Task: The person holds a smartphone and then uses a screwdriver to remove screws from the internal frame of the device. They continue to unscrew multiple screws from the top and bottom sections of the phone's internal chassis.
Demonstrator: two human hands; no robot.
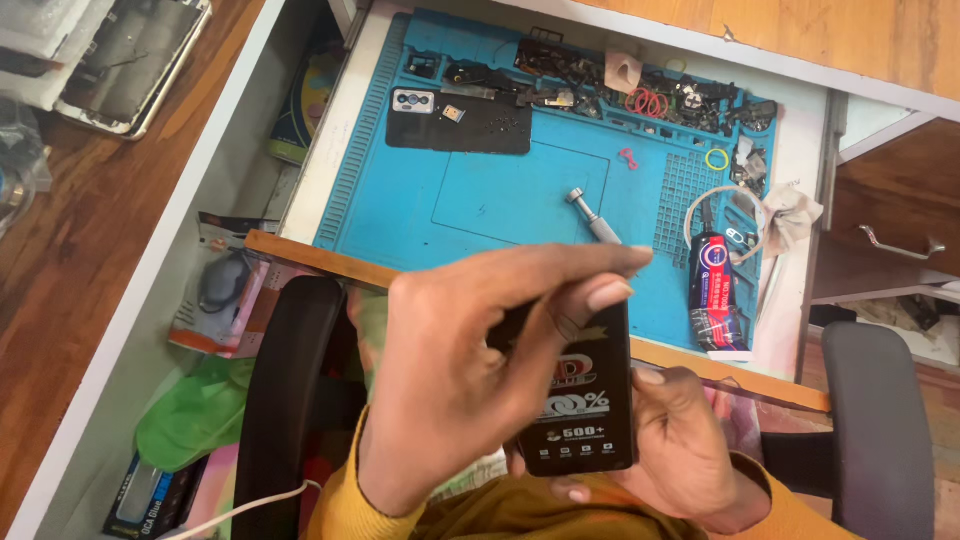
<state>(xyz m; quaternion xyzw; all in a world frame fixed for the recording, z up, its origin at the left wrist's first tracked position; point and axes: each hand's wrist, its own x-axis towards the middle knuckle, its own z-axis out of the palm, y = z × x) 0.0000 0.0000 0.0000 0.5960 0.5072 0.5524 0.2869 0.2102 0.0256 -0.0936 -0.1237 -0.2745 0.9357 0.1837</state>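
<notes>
- The black rectangular phone-shaped slab with a printed film on its face (585, 400) stands in the lower middle of the view, its long axis running from 6 o'clock up to 12 o'clock, a little tilted toward 1 o'clock
- The right hand (680, 450) carries it from below and from the 3 o'clock side; this grip is closed around the lower edge and the right edge of the slab
- The left hand (450, 390) comes from 8 o'clock and lies over the left part of the slab; its thumb and first finger meet in a narrow pinch at the top corner, toward 1 o'clock from the palm
- I cannot tell if the pinch holds a film edge or only touches the corner
- The left hand is the nearer one to the top edge
- Beyond the hands, at 12 o'clock, the blue rubber repair mat (480, 200) lies on the surface, with a small metal-headed tool (592, 217) on it, apart from both hands
</notes>
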